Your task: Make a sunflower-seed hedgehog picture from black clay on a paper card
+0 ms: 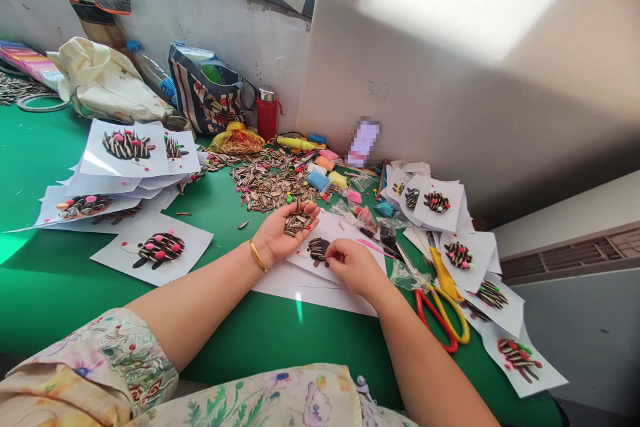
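My left hand lies palm up on the green table, cupping a small heap of striped sunflower seeds; a gold bangle circles the wrist. My right hand rests on a white paper sheet, fingertips pinched at a dark clay hedgehog shape stuck with seeds. Whether a seed sits between those fingertips cannot be told.
A big pile of loose seeds lies behind the hands. Finished hedgehog cards spread at left and further cards at right. Scissors, clay blocks, a red flask and bags stand near the wall.
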{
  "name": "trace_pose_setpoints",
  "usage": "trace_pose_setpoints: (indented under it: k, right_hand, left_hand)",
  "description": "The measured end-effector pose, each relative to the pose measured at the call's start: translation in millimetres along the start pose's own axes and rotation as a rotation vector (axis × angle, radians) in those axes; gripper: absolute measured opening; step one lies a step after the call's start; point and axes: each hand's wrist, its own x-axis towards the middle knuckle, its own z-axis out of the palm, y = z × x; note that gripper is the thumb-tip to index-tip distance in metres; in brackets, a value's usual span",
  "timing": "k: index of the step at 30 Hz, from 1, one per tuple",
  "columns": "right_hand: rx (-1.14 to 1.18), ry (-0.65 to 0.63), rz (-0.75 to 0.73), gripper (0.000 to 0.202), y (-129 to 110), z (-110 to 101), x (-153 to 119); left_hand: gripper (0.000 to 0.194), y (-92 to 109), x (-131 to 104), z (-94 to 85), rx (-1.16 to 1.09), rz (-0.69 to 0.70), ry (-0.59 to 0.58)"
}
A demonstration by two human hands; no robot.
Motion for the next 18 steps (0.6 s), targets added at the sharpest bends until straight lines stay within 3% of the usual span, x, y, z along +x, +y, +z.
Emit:
trace_pose_setpoints:
  k: [18]
  right_hand:
    - [-0.107, 0.024, -0.067, 0.014, 1.4, 8.2, 3.4]
  left_hand:
    - [0.013, -1.0, -1.1, 2.1, 0.016, -0.012, 0.028]
